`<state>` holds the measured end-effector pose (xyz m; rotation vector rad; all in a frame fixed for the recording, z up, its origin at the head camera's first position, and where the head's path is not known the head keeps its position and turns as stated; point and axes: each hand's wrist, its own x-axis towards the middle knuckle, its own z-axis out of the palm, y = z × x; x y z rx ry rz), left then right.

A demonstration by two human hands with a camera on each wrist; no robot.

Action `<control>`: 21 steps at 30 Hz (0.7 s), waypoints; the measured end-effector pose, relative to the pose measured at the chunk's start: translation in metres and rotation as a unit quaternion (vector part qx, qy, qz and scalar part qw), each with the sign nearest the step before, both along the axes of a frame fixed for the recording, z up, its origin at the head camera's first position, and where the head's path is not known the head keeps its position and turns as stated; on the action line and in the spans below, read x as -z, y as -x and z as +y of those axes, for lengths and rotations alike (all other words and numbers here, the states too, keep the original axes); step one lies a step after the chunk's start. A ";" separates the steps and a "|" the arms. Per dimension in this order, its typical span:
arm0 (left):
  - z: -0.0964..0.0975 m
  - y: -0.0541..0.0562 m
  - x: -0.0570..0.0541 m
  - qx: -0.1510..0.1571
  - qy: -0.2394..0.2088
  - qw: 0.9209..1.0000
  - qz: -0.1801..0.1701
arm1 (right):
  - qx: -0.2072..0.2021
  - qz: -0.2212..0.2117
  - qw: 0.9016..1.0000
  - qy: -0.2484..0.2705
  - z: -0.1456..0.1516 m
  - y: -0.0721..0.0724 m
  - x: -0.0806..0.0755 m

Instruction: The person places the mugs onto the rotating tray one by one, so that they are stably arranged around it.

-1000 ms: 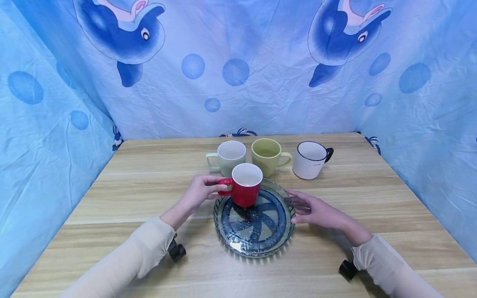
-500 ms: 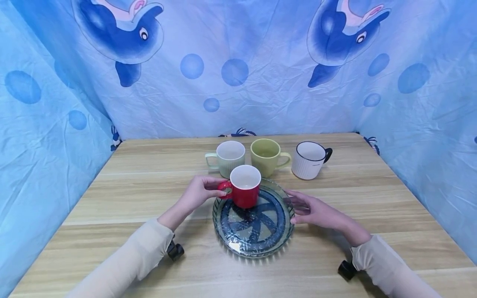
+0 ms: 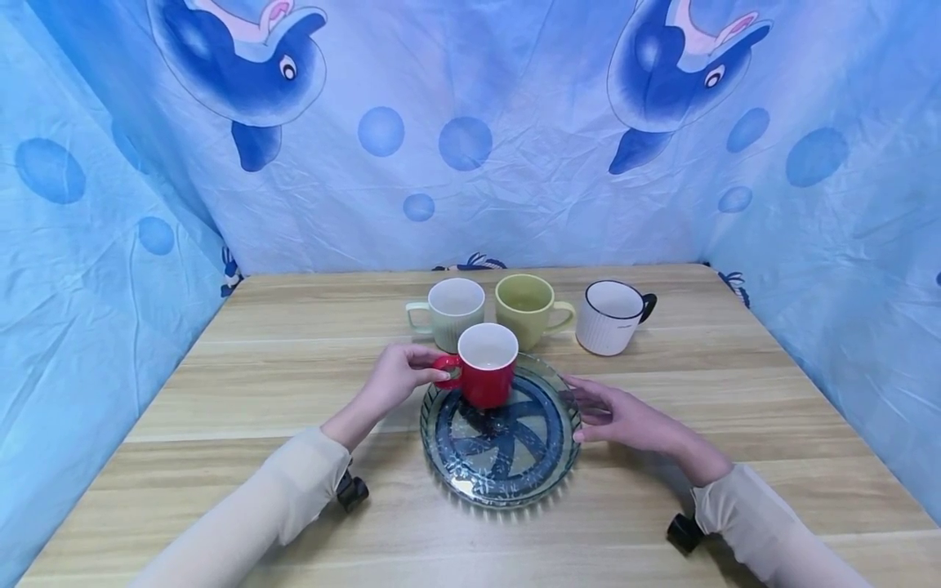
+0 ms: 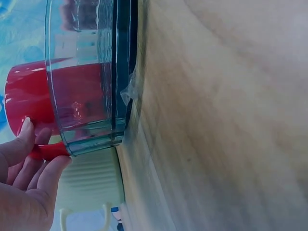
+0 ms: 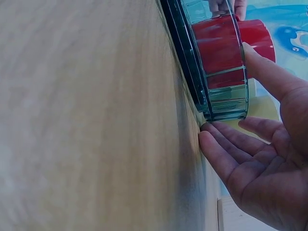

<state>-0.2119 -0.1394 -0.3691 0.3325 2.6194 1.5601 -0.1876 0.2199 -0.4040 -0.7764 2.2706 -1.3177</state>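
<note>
A red mug (image 3: 488, 377) with a white inside stands upright in a round clear glass dish (image 3: 547, 482), toward its far left side. My left hand (image 3: 400, 377) pinches the mug's handle between thumb and fingers, which the left wrist view shows beside the dish's wall (image 4: 91, 139). At the dish's right side is my right hand (image 3: 621, 416), its fingers fairly straight along the outer wall. In the right wrist view, the right thumb (image 5: 269, 72) reaches the dish's rim while the other fingertips lie low by its base.
Behind the dish stand a pale green mug (image 3: 447, 327), an olive green mug (image 3: 525, 322) and a white mug (image 3: 606, 327) with a black rim and handle. All sit on a wooden table (image 3: 257, 359). A blue dolphin-printed cloth (image 3: 515, 220) encloses the back and sides.
The red mug shifts only very slightly within the dish, still held by its handle in my left hand. The right hand and the dish stay in place.
</note>
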 end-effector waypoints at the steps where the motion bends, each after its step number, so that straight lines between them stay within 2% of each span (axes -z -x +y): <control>1: 0.000 0.001 0.000 0.000 0.001 1.000 -0.002 | 0.000 -0.002 1.000 0.001 0.000 0.000 0.000; 7: 0.001 0.006 -0.001 0.013 -0.009 1.000 -0.017 | 0.000 0.001 1.000 0.005 0.001 0.000 0.002; 21: -0.001 0.017 -0.003 0.059 -0.009 0.998 -0.023 | -0.001 0.005 1.000 0.008 0.001 0.000 0.005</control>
